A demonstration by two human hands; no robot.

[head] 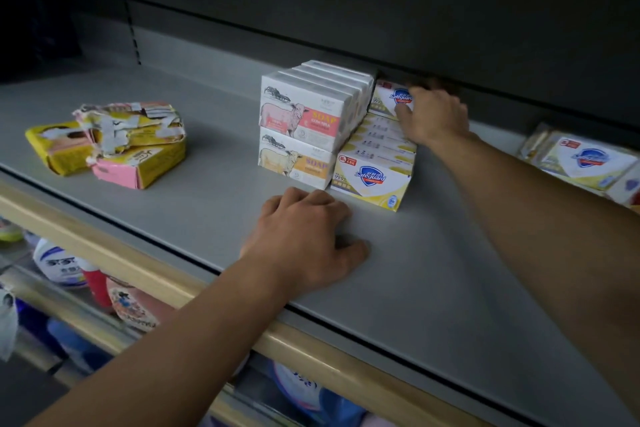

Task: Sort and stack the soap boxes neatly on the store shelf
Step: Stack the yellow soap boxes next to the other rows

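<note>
Head view: two sheep-printed soap boxes (298,135) face forward.

Front yellow-white box (372,178) is showing "Safeguard" on a blue shield, "99.9" at left — red price tag too small. Upper sheep box (299,116) is reading "SOAP"; lower sheep box (294,163) too. Rear box (391,99) — "Safeguard".

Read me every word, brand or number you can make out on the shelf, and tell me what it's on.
"SOAP": pink sheep box.
"SOAP": tan sheep box beneath.
"Safeguard", "99.9": front yellow-white box.
"Safeguard": rear box under right hand.
Torn yellow packs, right-edge boxes: illegible.
</note>
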